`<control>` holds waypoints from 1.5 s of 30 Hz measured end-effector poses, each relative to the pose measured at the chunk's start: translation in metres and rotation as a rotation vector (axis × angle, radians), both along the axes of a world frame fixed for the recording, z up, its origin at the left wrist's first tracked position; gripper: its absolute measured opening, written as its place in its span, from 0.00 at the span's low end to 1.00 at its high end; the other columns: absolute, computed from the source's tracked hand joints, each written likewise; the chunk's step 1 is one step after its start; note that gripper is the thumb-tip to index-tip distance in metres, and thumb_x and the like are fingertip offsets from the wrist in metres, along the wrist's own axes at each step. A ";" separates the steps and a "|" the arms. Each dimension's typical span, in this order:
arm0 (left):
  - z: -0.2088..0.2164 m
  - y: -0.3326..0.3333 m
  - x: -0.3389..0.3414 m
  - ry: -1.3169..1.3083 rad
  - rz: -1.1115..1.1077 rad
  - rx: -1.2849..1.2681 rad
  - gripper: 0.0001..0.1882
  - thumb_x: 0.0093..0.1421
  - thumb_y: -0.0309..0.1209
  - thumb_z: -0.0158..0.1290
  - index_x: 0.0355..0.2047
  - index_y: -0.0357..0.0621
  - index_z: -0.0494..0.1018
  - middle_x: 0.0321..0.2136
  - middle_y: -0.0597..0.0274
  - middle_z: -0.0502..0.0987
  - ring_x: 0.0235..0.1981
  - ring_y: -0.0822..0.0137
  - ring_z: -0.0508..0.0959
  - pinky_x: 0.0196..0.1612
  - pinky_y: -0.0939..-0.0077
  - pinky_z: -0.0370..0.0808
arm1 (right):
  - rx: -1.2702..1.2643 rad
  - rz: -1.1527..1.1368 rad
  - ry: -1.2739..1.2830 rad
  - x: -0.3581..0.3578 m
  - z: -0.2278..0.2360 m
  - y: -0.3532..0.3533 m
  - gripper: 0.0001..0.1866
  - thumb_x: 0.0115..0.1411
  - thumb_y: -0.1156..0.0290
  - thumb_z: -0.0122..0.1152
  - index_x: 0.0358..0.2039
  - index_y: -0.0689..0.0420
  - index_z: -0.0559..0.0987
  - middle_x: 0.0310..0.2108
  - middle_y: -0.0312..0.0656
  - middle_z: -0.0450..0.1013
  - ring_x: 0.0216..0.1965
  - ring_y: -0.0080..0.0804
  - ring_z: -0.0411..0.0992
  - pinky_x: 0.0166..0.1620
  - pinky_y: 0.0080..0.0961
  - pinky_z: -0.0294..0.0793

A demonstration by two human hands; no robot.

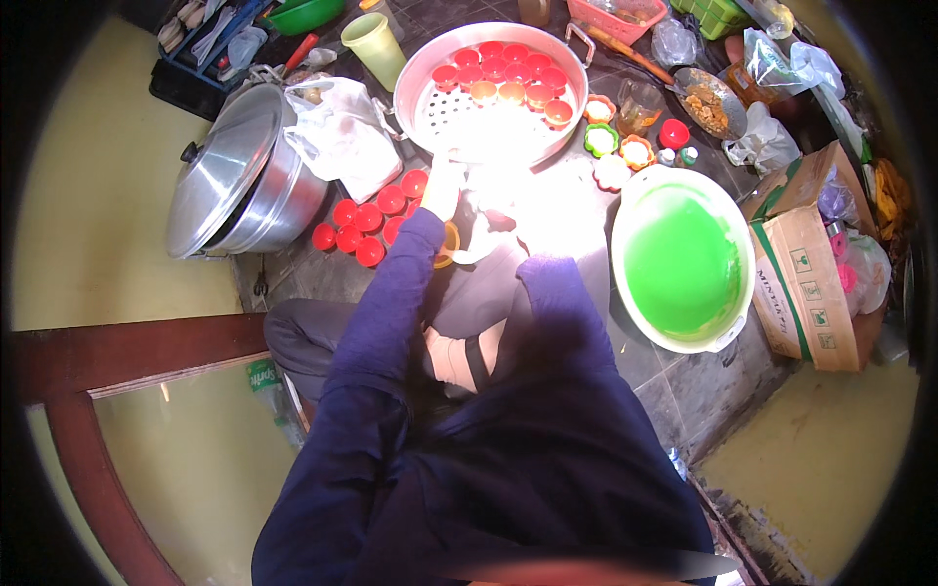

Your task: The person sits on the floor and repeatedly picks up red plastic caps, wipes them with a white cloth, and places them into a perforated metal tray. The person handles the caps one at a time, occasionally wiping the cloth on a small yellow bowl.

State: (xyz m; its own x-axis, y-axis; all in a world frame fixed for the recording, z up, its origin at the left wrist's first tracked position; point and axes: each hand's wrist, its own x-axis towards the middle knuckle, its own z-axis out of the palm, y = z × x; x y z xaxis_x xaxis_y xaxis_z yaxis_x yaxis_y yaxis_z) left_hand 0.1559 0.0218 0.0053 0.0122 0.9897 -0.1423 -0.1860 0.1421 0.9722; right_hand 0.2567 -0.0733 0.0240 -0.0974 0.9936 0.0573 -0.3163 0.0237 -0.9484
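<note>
My left hand (445,190) reaches toward the near rim of a round steamer pan (408,93) with a perforated bottom. Small red cups (495,70) stand grouped in the pan's far part. Glare washes out the fingers of my left hand and almost all of my right hand (540,223), so any hold is hidden. Between my wrists lies a pale thing (476,246) I cannot make out, beside an orange-rimmed round item (448,244). More red cups (369,217) sit on the floor left of my left forearm. At my right stands a pale basin (625,283) holding bright green liquid (682,259).
Flower-shaped moulds (601,140) stand between pan and basin. A big lidded metal pot (239,166) and a white plastic bag (342,137) flank the left side. A cardboard box (811,273), a frying pan (711,103) and a pale green cup (374,49) surround the area.
</note>
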 end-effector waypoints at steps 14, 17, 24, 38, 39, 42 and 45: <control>0.006 0.151 0.038 1.289 -0.388 0.064 0.25 0.60 0.48 0.50 0.52 0.46 0.68 0.38 0.62 0.75 0.34 0.69 0.74 0.34 0.74 0.72 | -0.279 -0.272 0.309 0.049 -0.033 0.039 0.16 0.62 0.71 0.52 0.50 0.62 0.69 0.44 0.45 0.71 0.46 0.33 0.70 0.49 0.28 0.72; -0.017 0.165 0.055 1.468 -0.499 -0.032 0.26 0.59 0.48 0.51 0.52 0.46 0.68 0.39 0.60 0.75 0.36 0.67 0.75 0.37 0.73 0.72 | -0.302 -0.295 0.341 0.051 -0.036 0.045 0.16 0.63 0.71 0.51 0.50 0.62 0.69 0.44 0.45 0.70 0.46 0.33 0.70 0.49 0.28 0.72; -0.045 0.188 0.094 1.494 -0.584 -0.082 0.28 0.56 0.50 0.54 0.51 0.45 0.69 0.42 0.57 0.76 0.40 0.63 0.77 0.43 0.69 0.74 | -0.324 -0.330 0.386 0.051 -0.041 0.047 0.16 0.63 0.71 0.50 0.51 0.62 0.68 0.46 0.44 0.70 0.48 0.32 0.69 0.51 0.27 0.70; 0.024 0.055 0.047 -0.038 -0.475 -0.126 0.14 0.61 0.29 0.50 0.47 0.42 0.68 0.40 0.61 0.74 0.41 0.69 0.74 0.45 0.75 0.73 | -0.137 -0.511 0.437 0.028 -0.022 0.046 0.17 0.65 0.70 0.48 0.52 0.62 0.67 0.49 0.44 0.68 0.51 0.31 0.67 0.53 0.26 0.68; 0.022 0.037 0.052 -0.150 -0.484 -0.027 0.14 0.61 0.30 0.49 0.46 0.40 0.68 0.40 0.61 0.74 0.40 0.69 0.74 0.44 0.75 0.73 | -0.110 -0.524 0.447 0.025 -0.019 0.046 0.17 0.65 0.70 0.47 0.53 0.62 0.67 0.49 0.44 0.68 0.51 0.31 0.67 0.53 0.25 0.68; 0.025 0.003 0.055 0.242 -0.417 0.322 0.16 0.61 0.30 0.48 0.48 0.37 0.67 0.42 0.56 0.73 0.42 0.64 0.74 0.45 0.71 0.72 | -0.044 -0.526 0.449 0.018 -0.013 0.044 0.17 0.65 0.70 0.47 0.53 0.62 0.66 0.49 0.44 0.68 0.52 0.31 0.66 0.54 0.25 0.67; 0.039 -0.017 0.041 0.826 -0.398 0.790 0.20 0.58 0.30 0.49 0.50 0.36 0.65 0.45 0.48 0.69 0.46 0.55 0.72 0.46 0.65 0.71 | -0.021 -0.464 0.406 0.016 -0.013 0.041 0.15 0.64 0.68 0.49 0.49 0.59 0.70 0.43 0.38 0.69 0.44 0.24 0.69 0.46 0.21 0.70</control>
